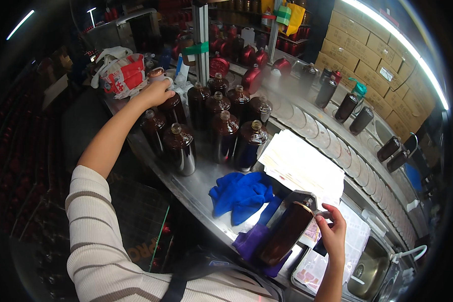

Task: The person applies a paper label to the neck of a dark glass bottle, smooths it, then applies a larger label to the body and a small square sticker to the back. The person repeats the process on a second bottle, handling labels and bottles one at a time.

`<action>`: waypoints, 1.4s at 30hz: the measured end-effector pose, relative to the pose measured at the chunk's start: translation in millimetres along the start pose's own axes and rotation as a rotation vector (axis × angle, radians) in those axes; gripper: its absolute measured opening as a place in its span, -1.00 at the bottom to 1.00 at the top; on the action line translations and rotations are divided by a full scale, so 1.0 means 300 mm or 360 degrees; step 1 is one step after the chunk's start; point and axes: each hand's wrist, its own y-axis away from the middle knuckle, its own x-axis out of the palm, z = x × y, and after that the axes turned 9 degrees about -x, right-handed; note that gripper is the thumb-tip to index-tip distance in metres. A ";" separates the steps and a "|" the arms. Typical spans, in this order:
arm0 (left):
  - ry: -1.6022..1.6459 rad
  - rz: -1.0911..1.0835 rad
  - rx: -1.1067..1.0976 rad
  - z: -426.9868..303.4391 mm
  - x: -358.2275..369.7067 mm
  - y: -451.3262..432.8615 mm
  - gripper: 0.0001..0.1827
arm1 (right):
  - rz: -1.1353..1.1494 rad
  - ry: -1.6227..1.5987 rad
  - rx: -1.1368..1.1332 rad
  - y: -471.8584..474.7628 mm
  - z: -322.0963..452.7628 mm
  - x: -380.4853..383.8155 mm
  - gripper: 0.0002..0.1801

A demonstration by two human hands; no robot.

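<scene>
My left hand [157, 92] reaches over the far left of the bench, beside a container with a copper-coloured top [157, 73] and above a dark brown glass bottle [173, 109]. Its fingertips are partly hidden, so its hold is unclear. At lower right, a brown bottle with a gold ring at its shoulder [287, 234] leans tilted in an angular holder [300, 196], over a purple cloth [249, 241]. My right hand [332, 226] is beside that bottle's neck, thumb and forefinger curled near each other; whether they pinch something small cannot be made out.
Several open-necked brown bottles [224, 132] stand on the metal bench [196, 196]. A blue cloth [241, 196] and a stack of paper sheets [305, 162] lie nearer the middle. Beyond runs a plated conveyor [332, 143] by bottles. A sink [368, 264] is at lower right.
</scene>
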 end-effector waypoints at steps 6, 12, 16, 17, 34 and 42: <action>0.0135 0.0095 0.0234 -0.181 0.018 0.030 -0.59 | 0.0031 0.0012 0.0048 0.008 0.042 0.007 -0.56; 0.0145 0.0058 0.0321 -0.276 0.029 0.098 -0.59 | 0.0059 0.0037 0.0023 0.000 0.111 0.027 -0.57; 0.0245 0.0193 0.0359 -0.289 0.028 0.121 -0.54 | 0.0046 -0.0021 -0.0011 -0.001 0.124 0.044 -0.57; 0.0326 0.0186 0.0285 -0.275 0.019 0.128 -0.51 | 0.0039 -0.0034 -0.0010 0.001 0.120 0.045 -0.57; 0.0949 -0.0548 -0.0268 0.042 0.217 0.416 -0.17 | -0.0039 -0.0069 0.0049 0.065 -0.008 -0.056 -0.57; 0.1023 -0.0803 -0.0371 0.090 0.320 0.099 -0.19 | -0.0111 -0.0126 0.0077 0.087 -0.008 -0.053 -0.58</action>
